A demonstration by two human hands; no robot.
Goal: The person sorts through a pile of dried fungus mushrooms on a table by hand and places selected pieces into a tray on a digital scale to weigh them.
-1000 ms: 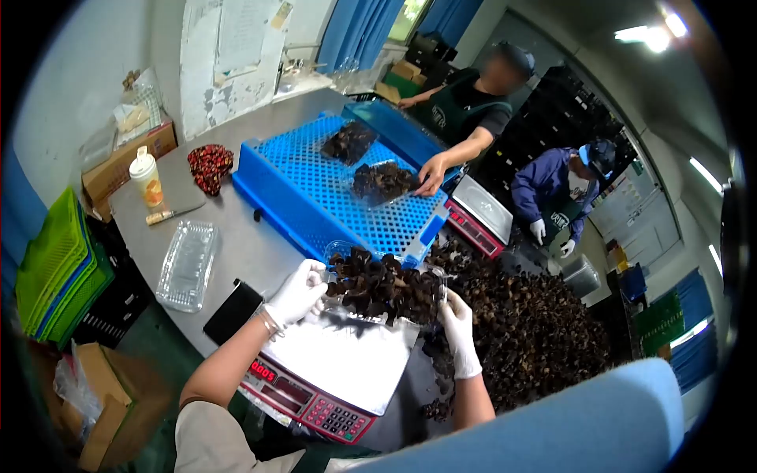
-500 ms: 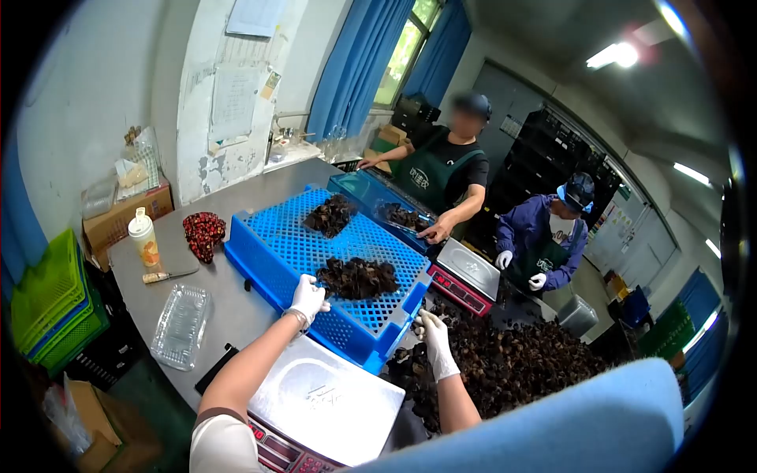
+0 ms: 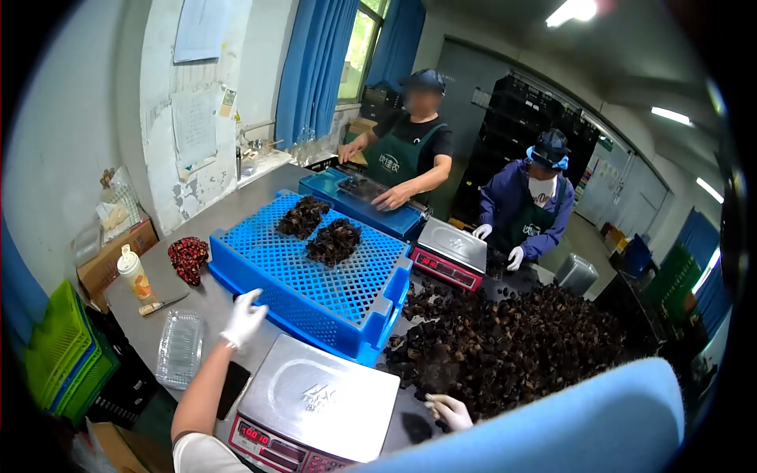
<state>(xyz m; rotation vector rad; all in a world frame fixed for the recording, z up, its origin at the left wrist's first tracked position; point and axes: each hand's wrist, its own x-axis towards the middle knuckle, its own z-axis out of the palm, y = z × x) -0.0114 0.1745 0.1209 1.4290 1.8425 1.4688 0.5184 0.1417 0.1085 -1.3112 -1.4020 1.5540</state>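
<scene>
My left hand (image 3: pixel 244 318), in a white glove, hovers by the front-left edge of an upturned blue crate (image 3: pixel 315 325). Its fingers are stretched apart and empty. Two clear trays of dark wood ear mushrooms, one farther back (image 3: pixel 303 217) and one nearer (image 3: pixel 333 242), lie side by side on the crate's lattice top. My right hand (image 3: pixel 451 411), gloved too, is low at the near edge of a large mushroom pile (image 3: pixel 512 347), fingers extended leftward; a blue shape in front partly hides it. Between my hands stands a scale (image 3: pixel 319 390) with a bare steel plate.
Stacked clear trays (image 3: pixel 180 349), a knife (image 3: pixel 163 304), a cup (image 3: pixel 134 273) and a red patterned bundle (image 3: pixel 188 260) lie left. Across the table, one person handles a tray at a blue machine (image 3: pixel 315 185); another stands behind a second scale (image 3: pixel 449 251).
The nearer mushroom tray now sits beside the other one. My left hand has drawn back left from the crate, and my right hand has dropped from its corner toward me. The view has shifted.
</scene>
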